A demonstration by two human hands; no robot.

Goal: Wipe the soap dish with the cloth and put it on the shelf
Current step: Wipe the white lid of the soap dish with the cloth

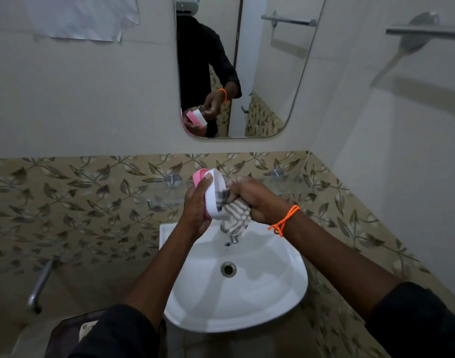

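The soap dish (213,192) is white with a pink base and stands tilted on its side above the basin. My left hand (195,208) grips it from the left, thumb over its top edge. A striped grey-and-white cloth (236,215) is bunched in my right hand (252,200), which presses it into the dish's open side. The cloth's loose end hangs toward the tap. A clear glass shelf (285,184) on chrome brackets runs along the leaf-patterned tiles just behind my hands.
The white wash basin (273,285) sits below, with its tap (233,239) and drain (228,269). A mirror (267,73) hangs above. A towel bar (427,32) is on the right wall. A pipe (40,282) sticks out at lower left.
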